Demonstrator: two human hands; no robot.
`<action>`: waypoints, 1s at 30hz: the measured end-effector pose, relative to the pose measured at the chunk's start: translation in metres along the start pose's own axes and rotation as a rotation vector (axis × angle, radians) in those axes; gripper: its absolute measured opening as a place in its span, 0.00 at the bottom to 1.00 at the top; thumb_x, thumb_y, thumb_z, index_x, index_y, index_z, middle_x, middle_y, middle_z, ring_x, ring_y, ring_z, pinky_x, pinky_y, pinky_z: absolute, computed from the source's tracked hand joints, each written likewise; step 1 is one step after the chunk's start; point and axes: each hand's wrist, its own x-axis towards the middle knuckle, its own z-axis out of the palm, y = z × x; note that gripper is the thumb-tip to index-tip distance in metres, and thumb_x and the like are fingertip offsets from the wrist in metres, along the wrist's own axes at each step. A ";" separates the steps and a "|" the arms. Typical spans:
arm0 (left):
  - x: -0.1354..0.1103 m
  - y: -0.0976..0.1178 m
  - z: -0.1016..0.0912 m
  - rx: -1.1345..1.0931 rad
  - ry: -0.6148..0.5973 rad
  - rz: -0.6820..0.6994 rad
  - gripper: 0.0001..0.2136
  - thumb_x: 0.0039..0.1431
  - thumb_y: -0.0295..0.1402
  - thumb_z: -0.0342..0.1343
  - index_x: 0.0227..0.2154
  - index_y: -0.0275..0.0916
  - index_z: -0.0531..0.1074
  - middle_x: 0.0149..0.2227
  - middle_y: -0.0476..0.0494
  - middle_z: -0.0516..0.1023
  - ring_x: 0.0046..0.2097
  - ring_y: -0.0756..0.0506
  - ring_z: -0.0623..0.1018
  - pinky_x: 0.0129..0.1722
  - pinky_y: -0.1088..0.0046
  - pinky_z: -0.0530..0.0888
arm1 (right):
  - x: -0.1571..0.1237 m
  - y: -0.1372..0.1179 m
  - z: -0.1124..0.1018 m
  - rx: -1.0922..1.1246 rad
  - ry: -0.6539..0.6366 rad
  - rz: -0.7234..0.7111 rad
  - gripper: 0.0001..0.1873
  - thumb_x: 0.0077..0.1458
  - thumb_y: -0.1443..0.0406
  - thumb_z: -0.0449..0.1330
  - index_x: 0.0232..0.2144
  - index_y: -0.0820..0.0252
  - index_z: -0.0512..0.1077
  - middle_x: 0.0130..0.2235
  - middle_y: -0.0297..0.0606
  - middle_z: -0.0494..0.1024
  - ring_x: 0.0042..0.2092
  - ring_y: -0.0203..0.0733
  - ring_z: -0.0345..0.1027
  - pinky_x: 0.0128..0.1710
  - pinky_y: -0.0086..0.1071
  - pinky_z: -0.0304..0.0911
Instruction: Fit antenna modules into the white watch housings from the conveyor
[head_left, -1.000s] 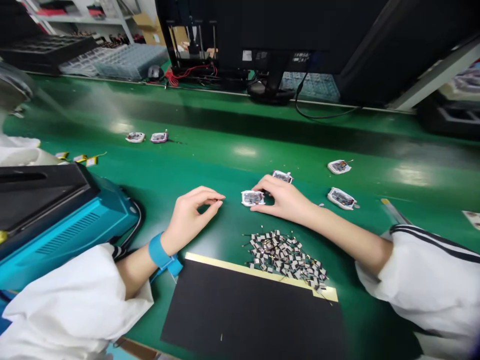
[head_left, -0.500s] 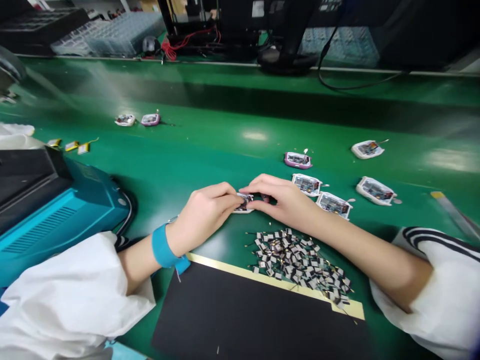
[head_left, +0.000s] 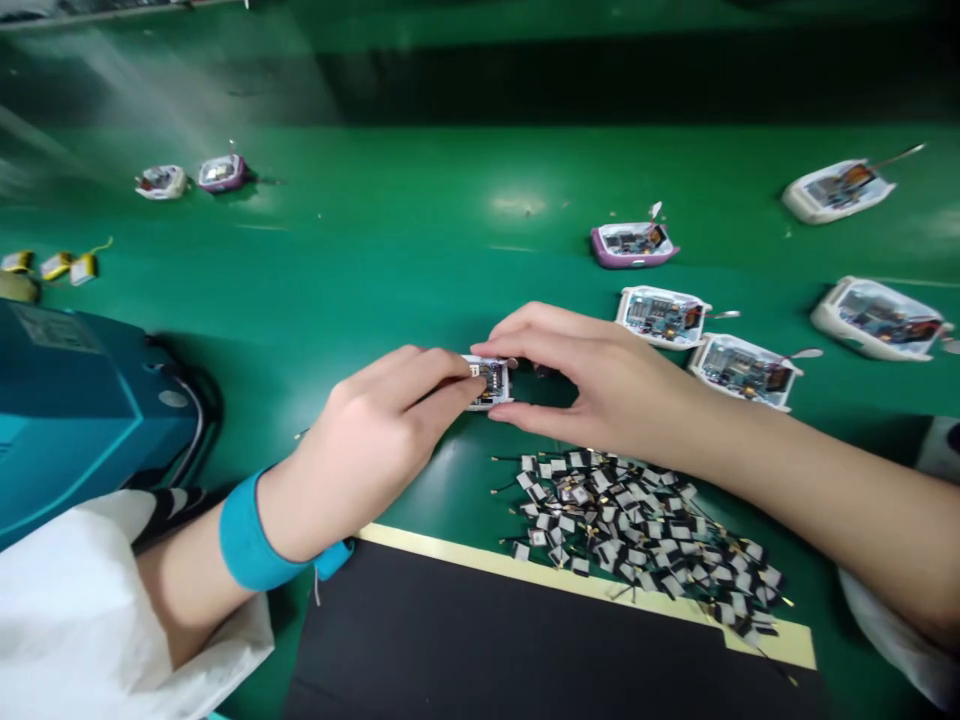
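A small white device casing (head_left: 504,385) with an exposed circuit board lies on the green bench between my hands. My right hand (head_left: 592,375) grips its edges, thumb on the near side and fingers on the far side. From the left, my left hand (head_left: 401,415) reaches over the casing, its thumb and index fingertips pressed together on the board. Whatever is between those fingertips is hidden, as is the casing's left part. Below my right hand spreads a heap of small grey-and-black parts with thin leads (head_left: 622,520). A teal band (head_left: 251,535) circles my left wrist.
Right of my hands stand open casings: a purple one (head_left: 634,245) and several white ones (head_left: 664,317). Two more (head_left: 223,173) sit far left, near yellow-edged cells (head_left: 56,265). A teal machine (head_left: 82,410) occupies the left; a black mat (head_left: 525,640) lies in front.
My view has tilted down and come closer, so the shelf at the back is mostly out of sight. Both hands stay at the casing, and more of its board shows between them.
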 end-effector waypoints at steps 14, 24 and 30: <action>0.003 0.004 -0.001 0.019 0.013 -0.038 0.06 0.56 0.30 0.50 0.32 0.39 0.71 0.34 0.48 0.75 0.34 0.49 0.73 0.31 0.75 0.72 | 0.000 0.001 0.002 -0.022 0.051 0.000 0.13 0.49 0.59 0.55 0.38 0.57 0.66 0.36 0.34 0.69 0.37 0.38 0.65 0.33 0.30 0.61; 0.004 0.007 -0.003 -0.022 0.006 -0.102 0.05 0.55 0.30 0.52 0.31 0.39 0.73 0.33 0.49 0.74 0.34 0.50 0.74 0.33 0.74 0.72 | 0.000 0.001 0.001 -0.066 0.055 0.000 0.14 0.47 0.59 0.57 0.37 0.58 0.67 0.36 0.33 0.68 0.35 0.35 0.65 0.31 0.28 0.60; 0.005 0.007 -0.002 0.013 0.011 -0.092 0.05 0.55 0.29 0.51 0.31 0.39 0.73 0.33 0.49 0.74 0.33 0.50 0.74 0.31 0.75 0.71 | 0.000 0.001 0.001 -0.081 0.042 0.018 0.15 0.48 0.59 0.57 0.38 0.59 0.67 0.36 0.33 0.68 0.35 0.34 0.65 0.32 0.28 0.60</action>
